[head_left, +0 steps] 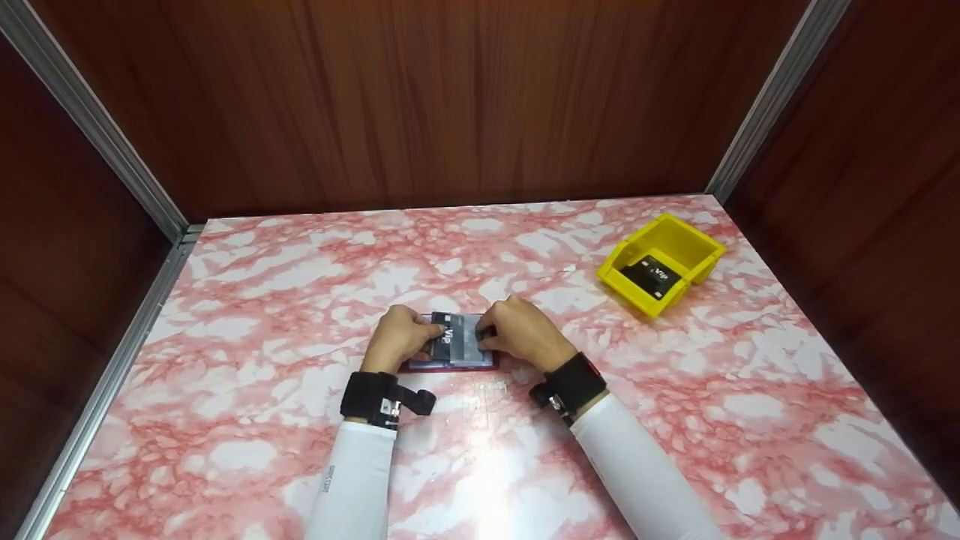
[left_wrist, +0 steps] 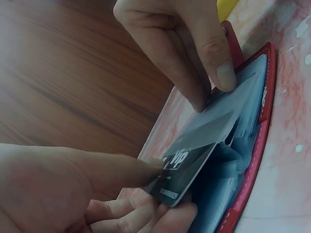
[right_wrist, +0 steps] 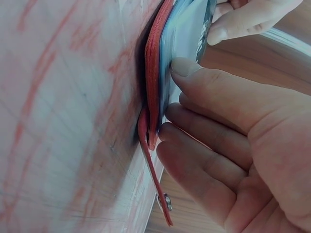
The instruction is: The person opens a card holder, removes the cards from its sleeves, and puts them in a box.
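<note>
A red card holder (left_wrist: 266, 114) with clear plastic sleeves lies open on the table. My left hand (head_left: 399, 334) pinches a black card (left_wrist: 189, 167) marked "Vip" between thumb and fingers. Part of this card sits inside a clear sleeve (left_wrist: 214, 119); its outer end sticks out toward the left hand. At the sleeve's opposite end, my right hand (head_left: 523, 330) pinches the plastic edge between thumb and fingers. Seen from the right wrist, the holder's red strap (right_wrist: 154, 179) with a metal snap extends below the right fingers.
Toward the back right of the pink-and-white marbled table (head_left: 285, 420) stands a yellow bin (head_left: 681, 238). Inside it lies a black card (head_left: 651, 276), also marked "Vip". Brown wood-grain panels (head_left: 450, 105) with metal corner posts enclose the table's back and sides.
</note>
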The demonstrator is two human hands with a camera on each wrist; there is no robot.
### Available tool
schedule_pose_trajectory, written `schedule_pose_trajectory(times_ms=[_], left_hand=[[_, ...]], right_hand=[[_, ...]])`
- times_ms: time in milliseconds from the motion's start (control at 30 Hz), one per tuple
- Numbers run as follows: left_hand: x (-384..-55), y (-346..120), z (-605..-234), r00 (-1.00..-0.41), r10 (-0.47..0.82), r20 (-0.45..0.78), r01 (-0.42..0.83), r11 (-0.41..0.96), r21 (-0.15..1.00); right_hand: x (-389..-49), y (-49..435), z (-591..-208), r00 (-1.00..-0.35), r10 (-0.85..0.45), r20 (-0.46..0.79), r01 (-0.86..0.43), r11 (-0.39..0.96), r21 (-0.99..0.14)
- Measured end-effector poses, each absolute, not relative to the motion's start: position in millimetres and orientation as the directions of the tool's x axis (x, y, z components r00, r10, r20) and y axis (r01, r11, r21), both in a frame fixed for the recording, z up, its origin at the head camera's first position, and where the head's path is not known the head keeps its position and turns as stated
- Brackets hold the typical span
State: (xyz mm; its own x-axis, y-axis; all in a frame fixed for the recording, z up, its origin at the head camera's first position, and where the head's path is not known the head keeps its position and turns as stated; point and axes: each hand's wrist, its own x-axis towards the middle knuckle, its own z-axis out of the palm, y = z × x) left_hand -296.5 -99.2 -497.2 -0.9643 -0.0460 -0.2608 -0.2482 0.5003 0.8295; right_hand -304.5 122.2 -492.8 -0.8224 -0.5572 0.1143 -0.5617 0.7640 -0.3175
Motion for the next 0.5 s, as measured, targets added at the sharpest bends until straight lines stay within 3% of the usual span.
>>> schedule_pose_trajectory(times_ms=[500], left_hand=[[-295.9, -92.2, -500.5, -0.977, -0.035, -0.210, -0.193, 0.559, 0.806]], right_hand=[[-304.4, 119.1, -491.3, -0.821, -0.562, 0.104, -0.564, 0.767, -0.305]])
